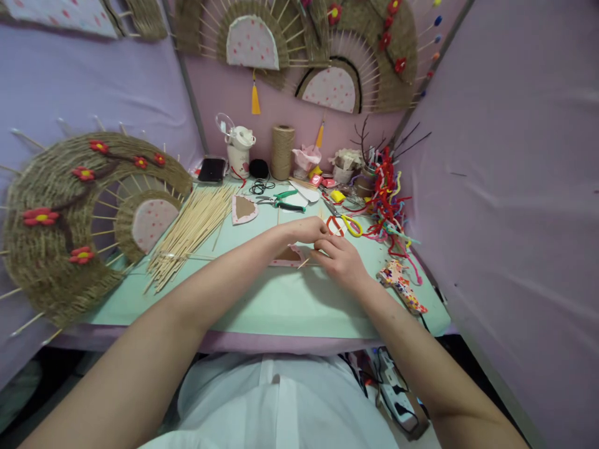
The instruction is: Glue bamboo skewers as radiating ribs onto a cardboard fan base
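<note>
My left hand (309, 230) reaches across the middle of the table, its fingers curled together; what they hold, if anything, is hidden. Just in front of it, my right hand (344, 262) has its fingers bent in a pinch, their tips close to my left fingers. Under and beside both hands lies a half-round piece (289, 254) of brown cardboard edged in pink dotted cloth, partly covered by my left forearm. A short thin stick (304, 263) pokes out by my right fingertips. A similar cloth-edged piece (244, 210) lies farther back to the left.
Bamboo sticks (196, 224) lie in a heap on the left, before a large twine fan (88, 218). Green-handled pliers (283, 201), scissors (349, 224), red pipe cleaners (386, 187) and a flower-patterned glue gun (401, 285) lie around the hands. A twine spool (282, 153) stands at the back.
</note>
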`<state>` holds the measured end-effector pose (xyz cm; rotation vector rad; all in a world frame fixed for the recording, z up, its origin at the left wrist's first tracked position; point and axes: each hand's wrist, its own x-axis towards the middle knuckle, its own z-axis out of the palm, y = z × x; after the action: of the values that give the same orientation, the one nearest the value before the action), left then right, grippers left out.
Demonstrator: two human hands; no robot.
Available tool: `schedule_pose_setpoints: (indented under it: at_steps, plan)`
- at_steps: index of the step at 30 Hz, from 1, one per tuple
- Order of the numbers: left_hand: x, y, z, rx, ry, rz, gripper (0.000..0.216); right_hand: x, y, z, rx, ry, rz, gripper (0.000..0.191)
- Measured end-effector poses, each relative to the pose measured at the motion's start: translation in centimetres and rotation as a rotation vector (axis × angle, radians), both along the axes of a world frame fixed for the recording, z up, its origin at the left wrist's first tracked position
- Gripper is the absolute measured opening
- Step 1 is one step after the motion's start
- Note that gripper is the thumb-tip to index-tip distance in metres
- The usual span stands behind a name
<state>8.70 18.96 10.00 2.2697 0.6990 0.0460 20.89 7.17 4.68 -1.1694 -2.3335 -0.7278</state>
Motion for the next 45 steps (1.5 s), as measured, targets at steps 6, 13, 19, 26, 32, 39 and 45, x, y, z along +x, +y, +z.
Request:
schedule_pose_setpoints:
  at_steps: [6,13,19,26,32,39,45]
  plan:
    - [-4.8,-0.2,-1.7,0.239,-0.172,0.292,0.024,1.0,-0.2,-0.9,-0.206,0.080,-0.194,0.025]
    - [-8.4,-2.5,-4.8,0.308,-0.135,0.175,0.022,1.0,0.2,-2.5,-0.367,0.274,-0.190,0.034]
    - [-8.4,-2.7,-5.7,0.297,-0.172,0.133,0.028,1.0,0.0,-2.7,-0.376,0.302,-0.187,0.036]
    - [-8.4,-2.9,-5.2,0.273,-0.149,0.152,0.029,0.7,-0.2,-2.7,-0.404,0.296,-0.200,0.035]
    - [-8.4,-2.7,-5.5,0.282,-0.153,0.145,0.029,0.7,-0.2,-2.9,-0.411,0.291,-0.203,0.034]
    - [-8.4,-2.6,-5.5,0.279,-0.144,0.142,0.034,0.6,-0.3,-2.8,-0.426,0.286,-0.219,0.035]
    - [-8.4,-2.5,-5.7,0.281,-0.142,0.140,0.032,0.5,-0.3,-2.7,-0.460,0.284,-0.225,0.035]
